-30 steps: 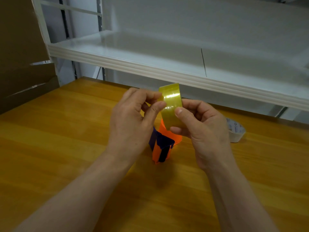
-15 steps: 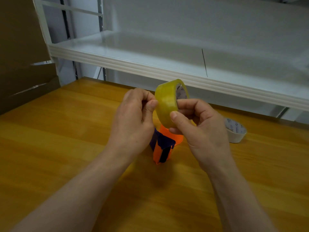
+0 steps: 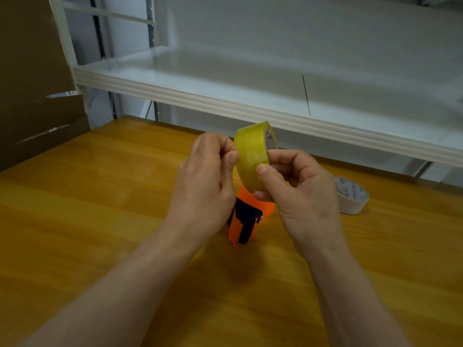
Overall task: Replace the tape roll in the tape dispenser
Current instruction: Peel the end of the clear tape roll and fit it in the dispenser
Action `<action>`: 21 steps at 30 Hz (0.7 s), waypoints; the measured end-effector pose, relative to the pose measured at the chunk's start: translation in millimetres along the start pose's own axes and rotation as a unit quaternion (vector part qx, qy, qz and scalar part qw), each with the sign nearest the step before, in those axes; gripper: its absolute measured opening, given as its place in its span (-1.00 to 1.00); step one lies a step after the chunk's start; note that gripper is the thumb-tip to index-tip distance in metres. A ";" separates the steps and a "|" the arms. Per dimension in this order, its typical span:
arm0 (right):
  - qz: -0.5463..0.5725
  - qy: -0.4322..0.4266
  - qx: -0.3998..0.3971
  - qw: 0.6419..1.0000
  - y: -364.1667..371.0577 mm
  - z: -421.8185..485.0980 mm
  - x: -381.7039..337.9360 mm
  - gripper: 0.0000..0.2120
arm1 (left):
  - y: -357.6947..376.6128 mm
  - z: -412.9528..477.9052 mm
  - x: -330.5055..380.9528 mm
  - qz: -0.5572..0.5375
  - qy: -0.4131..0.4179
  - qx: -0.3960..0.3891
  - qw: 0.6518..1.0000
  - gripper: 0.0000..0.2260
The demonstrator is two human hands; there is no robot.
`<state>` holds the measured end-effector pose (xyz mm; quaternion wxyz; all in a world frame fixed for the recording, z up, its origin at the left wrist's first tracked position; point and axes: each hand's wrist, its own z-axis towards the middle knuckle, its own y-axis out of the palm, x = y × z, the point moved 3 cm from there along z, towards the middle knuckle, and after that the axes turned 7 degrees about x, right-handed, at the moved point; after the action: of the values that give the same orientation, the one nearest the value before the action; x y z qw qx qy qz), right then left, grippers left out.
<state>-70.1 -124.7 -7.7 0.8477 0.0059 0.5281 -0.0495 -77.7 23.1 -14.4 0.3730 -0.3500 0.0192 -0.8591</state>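
A yellowish clear tape roll (image 3: 252, 154) is held upright above the table, its outer face turned toward me. My right hand (image 3: 298, 196) grips it with the thumb on the outer face and the fingers behind. My left hand (image 3: 208, 181) is at the roll's left edge, thumb and forefinger pinched against the tape surface. Below the hands an orange tape dispenser (image 3: 244, 221) with a dark blue part rests on the wooden table (image 3: 100, 221), partly hidden by both hands.
A white, nearly used-up tape roll (image 3: 350, 199) lies on the table to the right. A white metal shelf (image 3: 225, 101) runs across the back above the table. Brown cardboard (image 3: 30, 83) stands at the left.
The tape roll has been turned in my hands, so its core now shows on the right. My left fingers have shifted from the roll's front face to its left edge.
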 end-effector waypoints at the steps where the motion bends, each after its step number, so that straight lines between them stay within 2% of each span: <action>1: 0.004 0.004 0.003 1.000 -0.5 0.5 0.4 -0.85 | 0.5 0.5 -1.6 -0.021 -0.013 -0.002 1.000 -0.92; 6: 0.013 0.016 0.014 1.000 -3.3 1.6 0.7 -0.85 | -1.7 0.6 0.0 -0.103 -0.071 -0.006 0.992 -0.81; 10: 0.012 0.022 0.021 0.999 -4.3 1.8 1.6 -0.87 | -1.2 -0.5 -0.6 -0.084 -0.068 -0.011 0.994 -0.74; 18: 0.010 0.026 0.002 1.000 -3.5 0.4 1.5 -0.86 | -5.8 0.8 0.0 -0.090 -0.042 0.041 0.994 -0.90; 21: 0.008 0.019 -0.008 1.000 -1.5 -0.4 1.1 -0.85 | -3.8 0.8 -1.9 -0.107 -0.071 0.039 0.991 -0.89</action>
<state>-70.1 -126.2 -8.8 0.8381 0.0038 0.5442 -0.0384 -78.7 27.2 -13.7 0.2926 -0.3953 -0.0779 -0.8672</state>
